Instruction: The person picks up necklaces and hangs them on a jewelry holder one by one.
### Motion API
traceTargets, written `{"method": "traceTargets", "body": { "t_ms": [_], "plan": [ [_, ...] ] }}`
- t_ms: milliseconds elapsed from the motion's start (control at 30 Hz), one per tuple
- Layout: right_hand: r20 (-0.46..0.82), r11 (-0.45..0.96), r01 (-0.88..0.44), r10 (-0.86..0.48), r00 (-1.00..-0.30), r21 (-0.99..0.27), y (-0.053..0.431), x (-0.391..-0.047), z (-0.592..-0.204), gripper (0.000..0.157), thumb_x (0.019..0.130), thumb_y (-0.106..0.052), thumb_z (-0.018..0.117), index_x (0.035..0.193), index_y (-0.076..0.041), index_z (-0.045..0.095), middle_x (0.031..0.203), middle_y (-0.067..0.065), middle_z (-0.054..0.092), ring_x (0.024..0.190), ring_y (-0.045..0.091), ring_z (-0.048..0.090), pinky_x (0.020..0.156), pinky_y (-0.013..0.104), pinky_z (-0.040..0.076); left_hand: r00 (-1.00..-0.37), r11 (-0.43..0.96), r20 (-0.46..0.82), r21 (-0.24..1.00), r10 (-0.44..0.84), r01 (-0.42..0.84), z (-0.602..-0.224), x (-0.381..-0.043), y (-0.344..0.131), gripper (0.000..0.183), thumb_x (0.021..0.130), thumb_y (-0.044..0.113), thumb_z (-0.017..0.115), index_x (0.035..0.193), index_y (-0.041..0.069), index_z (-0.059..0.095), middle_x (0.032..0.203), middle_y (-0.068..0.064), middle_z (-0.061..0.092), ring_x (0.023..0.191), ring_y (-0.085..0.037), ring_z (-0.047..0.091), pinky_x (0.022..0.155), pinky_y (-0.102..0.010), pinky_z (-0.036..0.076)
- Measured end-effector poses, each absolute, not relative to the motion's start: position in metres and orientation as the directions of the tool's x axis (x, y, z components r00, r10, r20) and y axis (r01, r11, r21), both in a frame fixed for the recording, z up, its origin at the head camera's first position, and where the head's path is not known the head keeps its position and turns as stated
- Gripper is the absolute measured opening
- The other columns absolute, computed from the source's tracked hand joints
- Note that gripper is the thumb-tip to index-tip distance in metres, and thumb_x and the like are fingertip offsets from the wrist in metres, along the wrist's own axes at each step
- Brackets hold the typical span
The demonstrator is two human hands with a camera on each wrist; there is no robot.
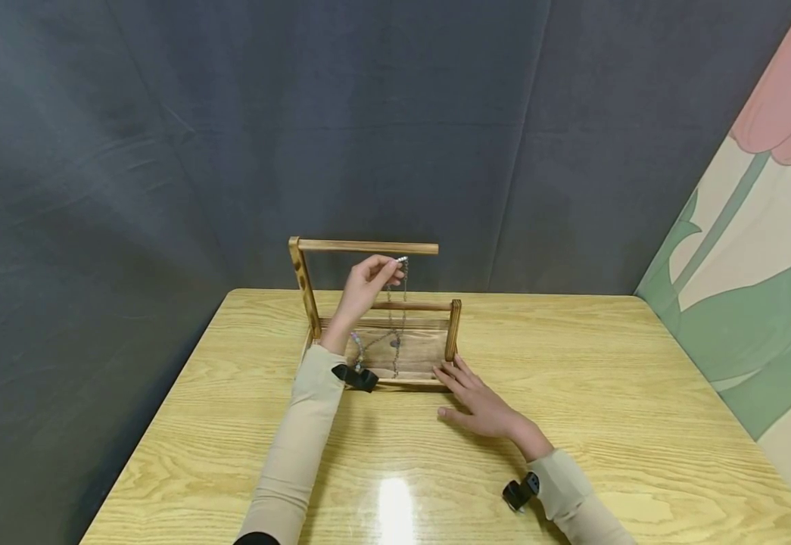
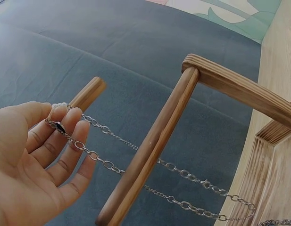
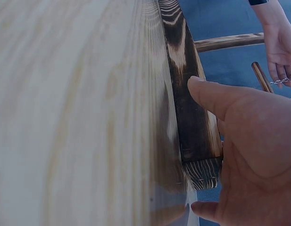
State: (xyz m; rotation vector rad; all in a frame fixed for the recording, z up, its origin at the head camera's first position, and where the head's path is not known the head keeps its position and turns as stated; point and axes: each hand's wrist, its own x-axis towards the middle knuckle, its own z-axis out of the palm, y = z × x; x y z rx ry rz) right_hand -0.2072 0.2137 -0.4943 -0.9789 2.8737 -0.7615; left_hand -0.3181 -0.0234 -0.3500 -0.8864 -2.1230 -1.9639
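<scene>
Between thumb and fingertips my left hand (image 1: 366,286) pinches a silver chain necklace (image 1: 405,291) by a part with whitish beads. In the left wrist view the chain (image 2: 107,165) hangs in a long loop past a wooden bar (image 2: 154,141). The hand is just under the upper bar (image 1: 368,246) of a wooden jewellery stand. My right hand (image 1: 480,405) lies with fingers extended at the right front corner of the stand's base (image 1: 429,352). In the right wrist view its thumb is by the dark-grained wooden edge (image 3: 192,117).
A string of pale beads (image 1: 359,350) and more chain lie in the stand's tray behind my left forearm. A shorter lower bar (image 1: 415,306) runs to a right post (image 1: 453,329). The stand is on a wood-grain table (image 1: 572,363), with a dark curtain (image 1: 368,136) behind.
</scene>
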Motion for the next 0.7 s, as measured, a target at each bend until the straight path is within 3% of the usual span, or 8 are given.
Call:
{"method": "traceTargets", "body": {
  "t_ms": [267,500,700],
  "plan": [
    [0.136,0.695,-0.568,-0.574,-0.807,-0.441,0.2143,-0.2078,-0.4946,0.066,0.088,-0.037,0.050,0.140,-0.013,0.019,0.145,0.010,0.014,0.133,0.032,-0.001,0.101,0.056,0.018,-0.812,-0.012,0.469,0.868,0.349,0.496,-0.3504,-0.3181,-0.0177,0.024,0.091,0.010,0.045,0.102,-0.010,0.054,0.095,-0.025,0.059,0.088,-0.043,0.054,0.078,-0.039,0.048],
    [0.134,0.690,-0.567,-0.575,-0.807,-0.450,0.2144,-0.2063,-0.4920,0.066,0.087,-0.036,0.051,0.140,-0.013,0.019,0.145,0.011,0.015,0.133,0.032,-0.001,0.100,0.057,0.017,-0.815,0.005,0.462,0.869,0.349,0.495,-0.3478,-0.3157,-0.0157,0.025,0.091,0.011,0.046,0.102,-0.010,0.055,0.094,-0.025,0.059,0.087,-0.041,0.056,0.075,-0.028,0.050],
    [0.160,0.680,-0.582,-0.579,-0.799,-0.446,0.2133,-0.2058,-0.4915,0.066,0.087,-0.035,0.052,0.140,-0.011,0.021,0.144,0.013,0.017,0.133,0.035,0.002,0.099,0.058,0.020,-0.814,0.016,0.463,0.866,0.350,0.500,-0.3462,-0.3150,-0.0142,0.024,0.091,0.010,0.045,0.103,-0.009,0.055,0.093,-0.026,0.059,0.086,-0.041,0.056,0.075,-0.028,0.050]
  ]
}}
